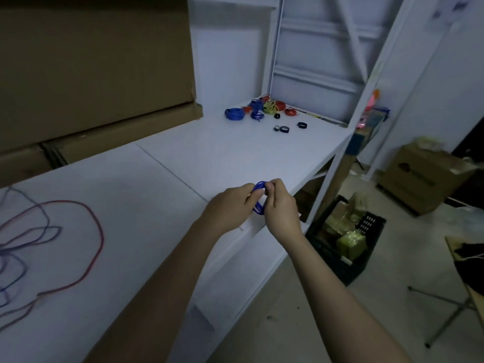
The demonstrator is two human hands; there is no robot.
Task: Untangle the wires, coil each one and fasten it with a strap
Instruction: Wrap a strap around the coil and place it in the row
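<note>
blue wire coil, wound into a small tight ring of several thin glossy turns, stands on edge between both hands above the near edge of the white worktop. left hand has its grip closed round the coil's left side, fingers curled against the loops, and right hand pinches the upper right of the ring with thumb and bent fingers, so only the top arc and a short lower stretch of the blue show between them. whether a strap is on this coil cannot be told. at the far end of the worktop lies a cluster of finished coils in blue, red and yellow, lying close together, some touching, with a larger blue coil at its left edge. just in front of that cluster a few small black straps lie loose, apart from each other. on the left of the worktop, well apart from the hands, loose wires sprawl in wide blurred loops, one red and others bluish-purple, crossing each other. brown cardboard boxes are stacked behind the worktop on the left, and a dark crate of packages sits on the floor to the right.
</note>
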